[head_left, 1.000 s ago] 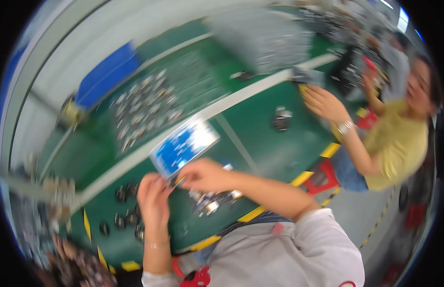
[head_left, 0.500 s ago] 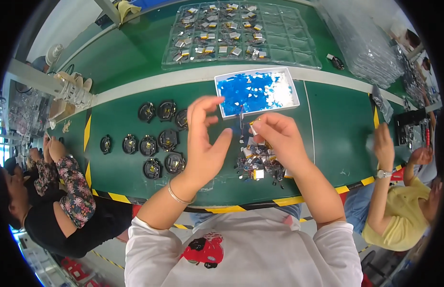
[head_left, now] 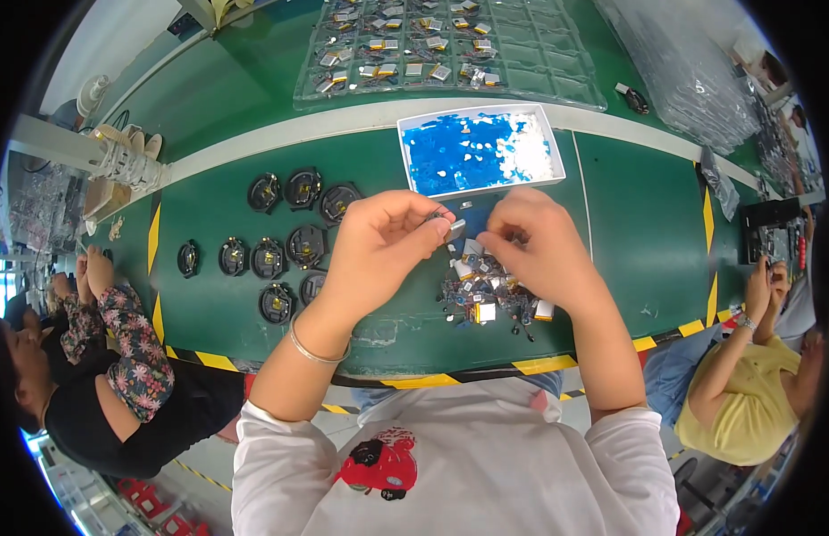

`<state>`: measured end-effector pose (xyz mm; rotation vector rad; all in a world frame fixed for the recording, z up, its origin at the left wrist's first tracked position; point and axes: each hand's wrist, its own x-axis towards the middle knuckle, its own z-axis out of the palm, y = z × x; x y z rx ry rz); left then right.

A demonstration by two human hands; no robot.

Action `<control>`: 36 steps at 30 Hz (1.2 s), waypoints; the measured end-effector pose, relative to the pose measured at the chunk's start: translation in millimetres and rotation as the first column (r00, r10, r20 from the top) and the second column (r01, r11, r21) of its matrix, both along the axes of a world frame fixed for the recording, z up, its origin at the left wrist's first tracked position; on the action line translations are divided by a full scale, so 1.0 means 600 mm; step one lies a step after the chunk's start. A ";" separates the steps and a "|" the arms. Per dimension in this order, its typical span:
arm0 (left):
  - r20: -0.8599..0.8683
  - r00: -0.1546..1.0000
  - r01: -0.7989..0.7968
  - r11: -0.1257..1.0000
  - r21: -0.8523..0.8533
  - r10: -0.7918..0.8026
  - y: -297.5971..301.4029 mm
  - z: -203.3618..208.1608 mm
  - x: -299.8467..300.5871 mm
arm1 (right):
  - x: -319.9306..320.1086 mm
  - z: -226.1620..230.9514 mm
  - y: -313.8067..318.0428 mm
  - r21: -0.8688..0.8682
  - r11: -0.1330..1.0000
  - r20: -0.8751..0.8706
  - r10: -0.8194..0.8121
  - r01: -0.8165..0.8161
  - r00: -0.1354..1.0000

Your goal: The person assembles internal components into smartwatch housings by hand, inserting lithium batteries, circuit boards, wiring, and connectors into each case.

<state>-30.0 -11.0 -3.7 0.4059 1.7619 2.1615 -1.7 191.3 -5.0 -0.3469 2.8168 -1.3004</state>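
Now pinching a silver part (head_left: pixel 455 230) in the left hand (head_left: pixel 387 241), spread half a second ago, at eleven o'clock from the pile (head_left: pixel 481 286); seemingly passed across from the right hand (head_left: pixel 541 243), now curled at three o'clock. Cannot tell whether holding anything there.

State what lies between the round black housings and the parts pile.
In the head view, the left hand, holding a small silvery part, shows between the housings and the pile, above green tabletop.
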 end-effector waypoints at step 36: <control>-0.518 0.855 -0.247 0.906 -0.344 0.037 0.021 0.005 0.031 | 0.008 -0.005 -0.031 -0.506 0.862 -0.003 -0.033 0.027 0.999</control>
